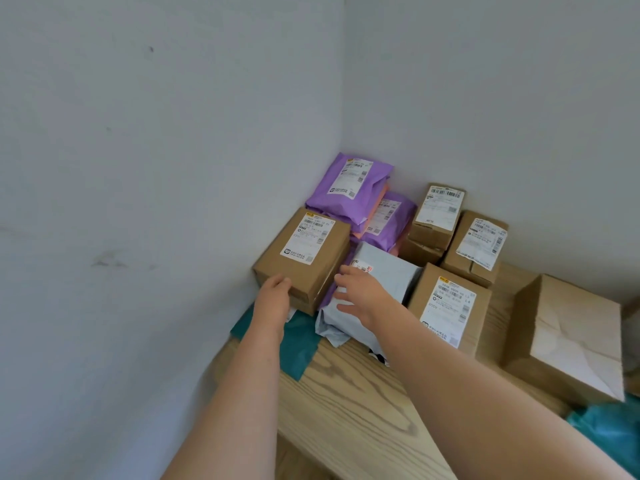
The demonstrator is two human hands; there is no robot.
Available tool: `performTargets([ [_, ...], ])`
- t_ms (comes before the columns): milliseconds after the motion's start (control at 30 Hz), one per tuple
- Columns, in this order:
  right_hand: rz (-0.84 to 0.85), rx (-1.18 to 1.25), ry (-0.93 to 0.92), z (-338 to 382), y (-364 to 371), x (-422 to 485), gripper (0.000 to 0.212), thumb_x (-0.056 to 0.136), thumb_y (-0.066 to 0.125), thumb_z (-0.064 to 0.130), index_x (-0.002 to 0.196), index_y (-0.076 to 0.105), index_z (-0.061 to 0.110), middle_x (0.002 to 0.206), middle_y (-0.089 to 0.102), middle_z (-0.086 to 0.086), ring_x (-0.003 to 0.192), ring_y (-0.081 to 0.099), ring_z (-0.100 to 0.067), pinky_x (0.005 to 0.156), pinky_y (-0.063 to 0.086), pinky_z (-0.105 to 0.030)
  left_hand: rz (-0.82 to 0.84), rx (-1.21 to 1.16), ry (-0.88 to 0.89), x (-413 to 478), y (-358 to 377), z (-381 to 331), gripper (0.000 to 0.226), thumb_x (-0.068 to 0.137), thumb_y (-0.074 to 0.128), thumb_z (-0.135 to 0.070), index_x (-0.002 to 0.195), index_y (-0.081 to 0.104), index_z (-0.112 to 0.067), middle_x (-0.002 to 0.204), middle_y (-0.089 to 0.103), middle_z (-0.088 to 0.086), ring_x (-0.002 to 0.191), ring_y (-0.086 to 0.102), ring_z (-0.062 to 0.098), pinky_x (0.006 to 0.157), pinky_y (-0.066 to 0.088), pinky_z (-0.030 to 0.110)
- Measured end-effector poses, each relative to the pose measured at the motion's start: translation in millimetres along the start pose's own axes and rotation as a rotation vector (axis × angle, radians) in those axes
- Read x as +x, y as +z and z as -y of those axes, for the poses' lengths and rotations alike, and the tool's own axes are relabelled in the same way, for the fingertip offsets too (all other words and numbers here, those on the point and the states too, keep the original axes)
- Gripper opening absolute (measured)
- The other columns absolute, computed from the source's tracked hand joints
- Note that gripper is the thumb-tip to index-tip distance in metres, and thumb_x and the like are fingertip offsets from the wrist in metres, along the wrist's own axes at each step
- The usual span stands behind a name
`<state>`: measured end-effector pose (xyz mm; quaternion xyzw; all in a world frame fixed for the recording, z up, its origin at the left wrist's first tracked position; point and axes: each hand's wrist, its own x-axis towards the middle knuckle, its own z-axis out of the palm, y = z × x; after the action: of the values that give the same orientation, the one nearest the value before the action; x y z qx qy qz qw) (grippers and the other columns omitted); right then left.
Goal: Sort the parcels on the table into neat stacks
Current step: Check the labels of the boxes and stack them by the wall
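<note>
Parcels crowd the far corner of the wooden table [346,403], where two walls meet. The left hand [275,294] is at the near corner of a brown box [304,258] by the table's left edge; its fingers are hidden behind the back of the hand, so I cannot tell whether it grasps the box or only touches it. The right hand [360,292] is spread flat with straight fingers over a grey mailer [391,275] just beside that box, holding nothing. Purple mailers [349,188] are piled in the far corner behind them. A labelled box [446,306] touches the grey mailer's right side, with two smaller boxes [438,213] behind it along the far edge. A large box [571,337] stands towards the right edge. A teal bag [298,344] lies under the brown box at the left edge.
</note>
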<state>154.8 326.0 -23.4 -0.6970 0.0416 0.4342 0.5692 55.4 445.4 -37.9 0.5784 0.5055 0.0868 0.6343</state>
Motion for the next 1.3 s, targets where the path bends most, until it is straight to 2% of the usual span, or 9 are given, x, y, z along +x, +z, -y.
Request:
performTargets([
  [167, -0.047, 0.088, 0.000, 4, -25, -13, 0.039, 0.101, 0.052, 0.012, 0.140, 0.052, 0.015, 0.122, 0.059, -0.008, 0.111, 0.059, -0.025, 0.102, 0.049, -0.042, -0.213, 0.138, 0.119, -13, 11, -13, 0.038, 0.098, 0.051, -0.022, 0.135, 0.055, -0.012, 0.131, 0.056, 0.009, 0.098, 0.053, 0.020, 0.080, 0.043, 0.032],
  [267, -0.104, 0.165, -0.006, 3, -48, -28, 0.028, 0.102, 0.051, 0.013, 0.130, 0.056, 0.013, 0.114, 0.061, -0.009, 0.108, 0.064, -0.029, 0.098, 0.051, -0.040, -0.208, 0.206, 0.257, -28, 31, -28, 0.036, 0.097, 0.047, -0.014, 0.132, 0.057, -0.009, 0.133, 0.059, 0.009, 0.109, 0.058, 0.026, 0.083, 0.042, 0.030],
  [367, -0.201, 0.221, -0.017, -8, -77, -45, 0.024, 0.102, 0.051, 0.015, 0.124, 0.060, 0.010, 0.116, 0.066, -0.011, 0.102, 0.067, -0.028, 0.092, 0.054, -0.037, -0.086, 0.311, 0.359, -44, 66, -36, 0.037, 0.099, 0.045, -0.014, 0.135, 0.055, -0.012, 0.136, 0.057, 0.006, 0.124, 0.054, 0.027, 0.094, 0.042, 0.033],
  [500, -0.344, 0.253, -0.013, -41, -133, -73, 0.025, 0.101, 0.053, 0.013, 0.124, 0.062, 0.010, 0.107, 0.069, -0.008, 0.091, 0.069, -0.022, 0.081, 0.058, -0.032, 0.131, 0.394, 0.411, -64, 128, -28, 0.034, 0.099, 0.047, -0.016, 0.132, 0.057, -0.016, 0.135, 0.059, 0.005, 0.120, 0.055, 0.025, 0.099, 0.044, 0.035],
  [667, -0.597, 0.270, 0.028, -92, -213, -124, 0.021, 0.101, 0.052, 0.014, 0.120, 0.062, 0.012, 0.107, 0.069, -0.008, 0.094, 0.070, -0.022, 0.085, 0.058, -0.035, 0.384, 0.487, 0.421, -110, 211, 11, 0.031, 0.102, 0.045, -0.018, 0.130, 0.058, -0.021, 0.131, 0.059, 0.001, 0.105, 0.057, 0.019, 0.077, 0.048, 0.027],
  [833, -0.756, 0.300, 0.044, -138, -275, -168, 0.021, 0.101, 0.051, 0.011, 0.118, 0.064, 0.010, 0.103, 0.068, -0.005, 0.088, 0.067, -0.020, 0.084, 0.055, -0.035, 0.594, 0.602, 0.394, -162, 268, 48, 0.028, 0.101, 0.050, -0.015, 0.128, 0.059, -0.019, 0.125, 0.058, -0.001, 0.103, 0.053, 0.014, 0.083, 0.044, 0.029],
  [1033, -0.829, 0.254, 0.014, -166, -353, -209, 0.021, 0.099, 0.055, 0.015, 0.117, 0.065, 0.017, 0.107, 0.066, -0.002, 0.097, 0.066, -0.017, 0.092, 0.057, -0.038, 0.689, 0.688, 0.394, -232, 332, 69, 0.027, 0.101, 0.048, -0.016, 0.125, 0.059, -0.020, 0.118, 0.058, -0.002, 0.099, 0.055, 0.017, 0.081, 0.047, 0.031],
  [1167, -0.904, 0.164, -0.009, -184, -402, -240, 0.017, 0.101, 0.052, 0.020, 0.111, 0.064, 0.023, 0.102, 0.062, 0.002, 0.099, 0.061, -0.018, 0.091, 0.056, -0.040, 0.740, 0.705, 0.370, -276, 370, 87, 0.028, 0.099, 0.049, -0.019, 0.126, 0.057, -0.022, 0.115, 0.060, 0.000, 0.081, 0.057, 0.014, 0.068, 0.046, 0.028],
  [1300, -0.950, 0.059, -0.006, -208, -454, -265, 0.021, 0.101, 0.052, 0.021, 0.119, 0.061, 0.023, 0.114, 0.062, -0.001, 0.095, 0.060, -0.016, 0.087, 0.056, -0.039, 0.808, 0.717, 0.331, -321, 409, 113, 0.033, 0.099, 0.051, -0.022, 0.132, 0.055, -0.020, 0.123, 0.062, 0.004, 0.105, 0.061, 0.024, 0.092, 0.053, 0.039],
])
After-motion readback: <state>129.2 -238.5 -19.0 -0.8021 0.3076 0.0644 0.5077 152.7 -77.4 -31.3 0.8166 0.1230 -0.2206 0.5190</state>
